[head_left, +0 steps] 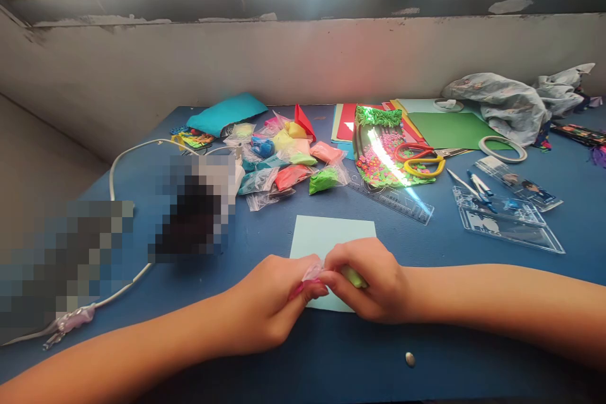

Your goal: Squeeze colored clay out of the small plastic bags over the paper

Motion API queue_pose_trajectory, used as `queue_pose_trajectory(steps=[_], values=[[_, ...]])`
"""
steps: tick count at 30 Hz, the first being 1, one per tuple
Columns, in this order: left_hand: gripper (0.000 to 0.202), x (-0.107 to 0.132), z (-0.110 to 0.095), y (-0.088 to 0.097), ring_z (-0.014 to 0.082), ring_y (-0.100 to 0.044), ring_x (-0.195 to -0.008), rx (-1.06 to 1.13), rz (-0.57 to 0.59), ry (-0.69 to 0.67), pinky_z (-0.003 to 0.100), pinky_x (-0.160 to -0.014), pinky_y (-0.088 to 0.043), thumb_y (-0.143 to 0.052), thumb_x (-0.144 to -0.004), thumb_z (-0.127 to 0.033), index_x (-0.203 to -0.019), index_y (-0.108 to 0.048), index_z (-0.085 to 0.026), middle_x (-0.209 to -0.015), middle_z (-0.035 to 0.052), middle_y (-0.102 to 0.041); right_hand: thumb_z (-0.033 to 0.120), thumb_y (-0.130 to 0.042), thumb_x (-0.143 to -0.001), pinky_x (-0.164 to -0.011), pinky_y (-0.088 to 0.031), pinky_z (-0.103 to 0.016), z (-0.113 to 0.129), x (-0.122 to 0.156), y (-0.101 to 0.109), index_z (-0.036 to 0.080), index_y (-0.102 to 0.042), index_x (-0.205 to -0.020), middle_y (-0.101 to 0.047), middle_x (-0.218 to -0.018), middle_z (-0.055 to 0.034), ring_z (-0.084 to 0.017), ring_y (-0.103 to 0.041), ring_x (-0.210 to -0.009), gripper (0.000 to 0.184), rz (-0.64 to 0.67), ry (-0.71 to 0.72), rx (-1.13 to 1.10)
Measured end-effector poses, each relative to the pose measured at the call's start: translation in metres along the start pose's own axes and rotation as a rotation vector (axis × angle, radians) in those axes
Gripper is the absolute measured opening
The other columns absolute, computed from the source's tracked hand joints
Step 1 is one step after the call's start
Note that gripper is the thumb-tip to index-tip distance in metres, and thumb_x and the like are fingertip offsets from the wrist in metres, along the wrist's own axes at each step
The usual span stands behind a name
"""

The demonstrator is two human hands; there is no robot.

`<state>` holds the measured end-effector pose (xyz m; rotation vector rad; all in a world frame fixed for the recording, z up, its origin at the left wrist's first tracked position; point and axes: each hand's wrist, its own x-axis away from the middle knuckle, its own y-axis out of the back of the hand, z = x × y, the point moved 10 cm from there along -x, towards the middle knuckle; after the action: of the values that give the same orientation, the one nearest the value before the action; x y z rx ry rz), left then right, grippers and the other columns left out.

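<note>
As I look down at the desk [360,360], the left hand [272,300] pinches a clear packet [312,272], showing some pink, above the pale sheet [326,233]. From the right hand [372,278] the packet lies just leftward, touching it; that hand curls around a light green lump [354,276] whose visible length slants down to the right.

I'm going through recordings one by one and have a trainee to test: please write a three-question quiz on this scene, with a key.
1. Which hand grips the light green item: A) left, B) right?
2. True or false: in the picture, the scissors lie right of the colourful bags.
3. Fill in: the pale sheet lies on a ____ tabletop.
Key: 1. B, the right hand; 2. true; 3. blue.
</note>
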<state>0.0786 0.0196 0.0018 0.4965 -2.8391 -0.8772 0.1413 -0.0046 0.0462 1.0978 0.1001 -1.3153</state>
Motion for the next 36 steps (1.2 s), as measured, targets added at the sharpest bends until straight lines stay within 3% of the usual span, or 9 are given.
queue_pose_trajectory(steps=[3,8,14,18,23,27,32,36], values=[[0.03,-0.001,-0.001,0.001,0.0117,-0.037,-0.055,-0.015,0.008,0.032,0.023,-0.056,-0.033,-0.029,-0.098,-0.034,-0.074,-0.042,-0.021,-0.064,-0.0023,-0.044,0.026,-0.045,-0.097,-0.054,-0.043,-0.019,0.0,0.0,0.0,0.02,-0.054,-0.086,-0.063,-0.063,0.0018,-0.008,-0.056,-0.053,0.016,0.001,0.001,-0.001],[0.037,-0.002,-0.005,0.004,0.0099,-0.026,-0.047,0.022,0.008,0.054,0.023,-0.049,-0.025,-0.029,-0.099,-0.034,-0.066,-0.04,-0.021,-0.054,-0.0059,-0.028,0.022,-0.042,-0.098,-0.051,-0.039,-0.019,0.003,-0.003,0.001,0.02,-0.051,-0.083,-0.059,-0.06,0.0031,-0.007,-0.049,-0.05,0.017,0.0,0.041,-0.019],[0.045,-0.001,0.001,-0.001,0.01,-0.026,-0.049,0.069,0.047,0.055,0.025,-0.052,-0.025,-0.026,-0.099,-0.045,-0.062,-0.035,-0.02,-0.054,-0.0052,-0.029,0.02,-0.043,-0.096,-0.05,-0.037,-0.019,0.006,-0.004,-0.004,0.021,-0.048,-0.081,-0.053,-0.059,0.0042,-0.008,-0.045,-0.05,0.016,0.093,0.053,-0.099],[0.053,0.001,0.002,0.016,0.0129,-0.037,-0.058,0.218,-0.141,0.07,0.025,-0.058,-0.036,-0.026,-0.095,-0.062,-0.067,-0.042,-0.02,-0.062,-0.0024,-0.04,0.019,-0.044,-0.094,-0.055,-0.042,-0.022,0.002,-0.005,0.003,0.021,-0.047,-0.096,-0.05,-0.07,0.0027,-0.01,-0.046,-0.058,0.004,0.027,0.015,-0.094],[0.042,0.01,0.019,0.027,0.0148,-0.043,-0.067,0.414,-0.351,0.206,0.027,-0.064,-0.043,-0.04,-0.093,-0.058,-0.093,-0.058,-0.02,-0.076,0.001,-0.05,0.016,-0.042,-0.094,-0.07,-0.048,-0.027,-0.02,-0.005,0.011,0.022,-0.041,-0.118,-0.05,-0.09,-0.0026,-0.013,-0.053,-0.077,0.025,-0.087,-0.168,-0.066],[0.041,0.002,0.024,0.022,0.0118,-0.046,-0.062,0.519,-0.303,0.205,0.025,-0.058,-0.042,-0.053,-0.091,-0.05,-0.118,-0.052,-0.02,-0.08,0.0011,-0.055,0.022,-0.041,-0.097,-0.067,-0.048,-0.025,-0.049,-0.001,0.004,0.022,-0.04,-0.122,-0.052,-0.087,-0.0009,-0.011,-0.054,-0.072,0.026,-0.096,-0.388,-0.226],[0.043,-0.005,0.027,0.034,0.0119,-0.052,-0.059,0.557,-0.379,0.227,0.024,-0.051,-0.039,-0.062,-0.083,-0.055,-0.099,-0.057,-0.015,-0.074,0.0029,-0.06,0.036,-0.041,-0.097,-0.058,-0.049,-0.027,-0.074,0.005,-0.01,0.019,-0.043,-0.118,-0.055,-0.077,0.0014,-0.01,-0.054,-0.06,0.027,-0.09,-0.603,-0.51],[0.045,-0.003,0.031,0.038,0.0125,-0.056,-0.054,0.584,-0.419,0.271,0.023,-0.046,-0.037,-0.065,-0.08,-0.058,-0.087,-0.057,-0.015,-0.068,0.0024,-0.062,0.036,-0.042,-0.096,-0.056,-0.048,-0.026,-0.079,0.007,-0.011,0.018,-0.046,-0.113,-0.058,-0.08,-0.0002,-0.008,-0.053,-0.058,0.025,-0.1,-0.651,-0.55]])
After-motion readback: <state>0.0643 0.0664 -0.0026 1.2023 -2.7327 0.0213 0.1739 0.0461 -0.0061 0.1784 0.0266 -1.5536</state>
